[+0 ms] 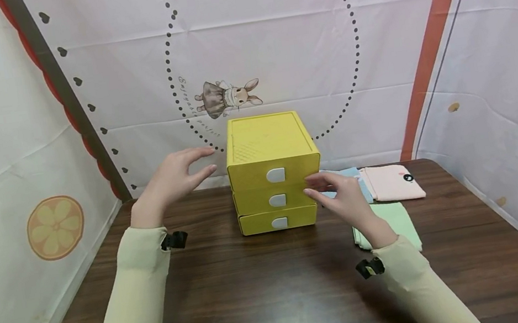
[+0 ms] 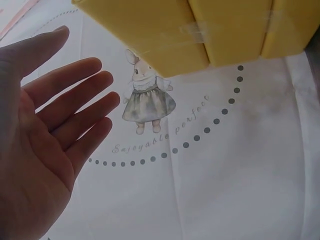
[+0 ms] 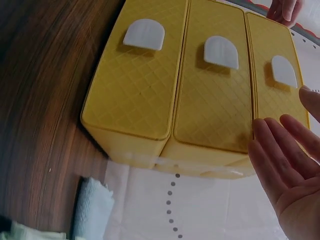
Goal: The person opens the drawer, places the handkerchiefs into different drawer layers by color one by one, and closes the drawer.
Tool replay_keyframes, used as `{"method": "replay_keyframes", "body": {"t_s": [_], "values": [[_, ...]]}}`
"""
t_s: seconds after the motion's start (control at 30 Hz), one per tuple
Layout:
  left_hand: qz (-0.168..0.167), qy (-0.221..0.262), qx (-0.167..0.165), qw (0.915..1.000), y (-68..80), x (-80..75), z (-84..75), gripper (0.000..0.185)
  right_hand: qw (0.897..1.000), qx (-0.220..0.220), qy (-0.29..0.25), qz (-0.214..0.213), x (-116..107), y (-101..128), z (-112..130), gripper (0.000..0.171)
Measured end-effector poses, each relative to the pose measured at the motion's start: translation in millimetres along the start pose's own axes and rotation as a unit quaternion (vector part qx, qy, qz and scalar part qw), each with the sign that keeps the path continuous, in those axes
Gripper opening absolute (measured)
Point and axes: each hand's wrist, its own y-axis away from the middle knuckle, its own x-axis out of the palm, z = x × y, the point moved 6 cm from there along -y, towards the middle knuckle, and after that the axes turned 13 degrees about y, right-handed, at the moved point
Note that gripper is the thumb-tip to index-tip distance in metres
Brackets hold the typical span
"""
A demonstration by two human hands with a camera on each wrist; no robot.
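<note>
Left hand (image 1: 172, 179) and right hand (image 1: 344, 200), loose and holding nothing, are near the yellow drawers (image 1: 275, 187) mid-frame; right of middle, the right hand partly hides a blue cloth (image 1: 366, 192).

The yellow box (image 1: 273, 162) — three drawers (image 1: 255, 202), closed — stands on the table (image 1: 259, 295).

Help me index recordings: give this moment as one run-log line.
left hand: empty, beside yellow drawer unit | right hand: at its right front edge, contact unclear | green cloth, pink cloth: on table, right of unit
</note>
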Motion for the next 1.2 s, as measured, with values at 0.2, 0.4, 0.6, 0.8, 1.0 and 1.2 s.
{"method": "replay_keyframes", "body": {"t_s": [0.2,0.4,0.6,0.8,1.0,1.2], "values": [[0.018,0.012,-0.007,0.9997,-5.8,0.9,-1.2,0.048,1.000,0.021,-0.009,-0.002,4,-4,3,0.024],[0.024,0.039,-0.023,0.9987,-10.8,1.1,-0.2,0.044,0.999,0.027,-0.026,-0.008,9,-10,5,0.024],[0.035,0.048,-0.038,0.9975,-17.0,1.4,-0.3,0.043,0.998,0.039,-0.053,-0.005,15,-12,5,0.023],[0.045,0.054,-0.049,0.9963,-23.5,2.8,-1.3,0.041,0.997,0.049,-0.051,-0.007,18,-14,4,0.023],[0.055,0.063,-0.058,0.9948,-28.2,4.1,-1.3,0.043,0.996,0.055,-0.069,-0.011,21,-16,6,0.024],[0.056,0.076,-0.065,0.9934,-31.1,4.2,-1.5,0.043,0.994,0.067,-0.083,-0.006,23,-20,9,0.024]]}}
